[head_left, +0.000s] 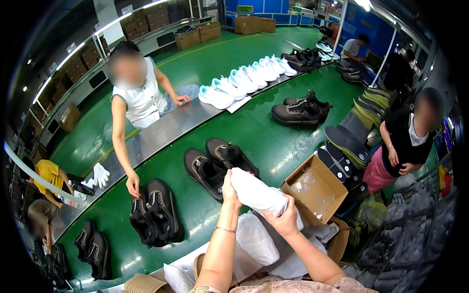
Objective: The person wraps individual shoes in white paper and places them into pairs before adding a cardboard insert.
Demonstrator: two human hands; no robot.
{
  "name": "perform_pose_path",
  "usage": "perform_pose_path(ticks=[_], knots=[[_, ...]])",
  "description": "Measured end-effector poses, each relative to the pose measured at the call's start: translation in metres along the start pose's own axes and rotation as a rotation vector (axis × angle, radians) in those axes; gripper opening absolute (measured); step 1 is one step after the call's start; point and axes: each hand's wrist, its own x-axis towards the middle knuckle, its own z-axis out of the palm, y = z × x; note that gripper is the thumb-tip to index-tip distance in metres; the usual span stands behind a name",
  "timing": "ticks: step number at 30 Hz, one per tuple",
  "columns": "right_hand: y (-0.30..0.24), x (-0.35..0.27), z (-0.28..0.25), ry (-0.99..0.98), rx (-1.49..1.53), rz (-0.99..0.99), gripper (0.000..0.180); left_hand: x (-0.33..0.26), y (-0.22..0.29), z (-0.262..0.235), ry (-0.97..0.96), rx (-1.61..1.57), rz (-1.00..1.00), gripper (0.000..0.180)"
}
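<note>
Both hands grip a crumpled wad of white tissue paper over the green conveyor belt

At nine o'clock a co-worker's hand (pixel 132 184) touches a pair of black lace-up sneakers (pixel 156 212); the left hand (pixel 228 188) closes on the white paper wad (pixel 256 194) at its upper end, the right hand (pixel 283 220) clasps its lower end, near another black sneaker pair (pixel 220 163) at twelve o'clock and an open brown cardboard box (pixel 315 190) at three o'clock. Judging by this, stuffing is being shaped; next it likely needs a shoe opening within reach
</note>
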Motion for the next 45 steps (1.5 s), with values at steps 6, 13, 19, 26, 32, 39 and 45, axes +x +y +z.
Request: perform_pose_path(ticks=[6,13,19,26,32,39,45], knots=[[0.001,0.013,0.015,0.036,-0.143,-0.026,0.068,0.034,-0.009,-0.023,-0.008,-0.096,-0.098,0.063],[-0.004,0.077,0.041,-0.046,-0.429,0.080,0.063,0.079,-0.024,-0.045,0.082,-0.197,0.007,0.055],[0.001,0.140,0.067,-0.233,-0.601,0.164,0.058,0.069,-0.013,-0.038,0.243,-0.289,-0.160,0.070],[0.052,0.138,0.128,-0.168,-0.619,-0.161,0.043,0.062,0.023,-0.016,0.447,1.397,0.931,0.058],[0.041,0.139,0.151,-0.171,-0.921,-0.418,0.048,0.116,0.049,-0.065,0.213,1.505,0.628,0.038],[0.055,0.148,0.171,-0.390,-0.770,-0.159,0.045,0.125,0.055,-0.075,0.175,1.530,0.660,0.028],[0.057,0.156,0.186,-0.414,-0.810,-0.052,0.045,0.124,0.064,-0.068,0.194,1.519,0.614,0.026]])
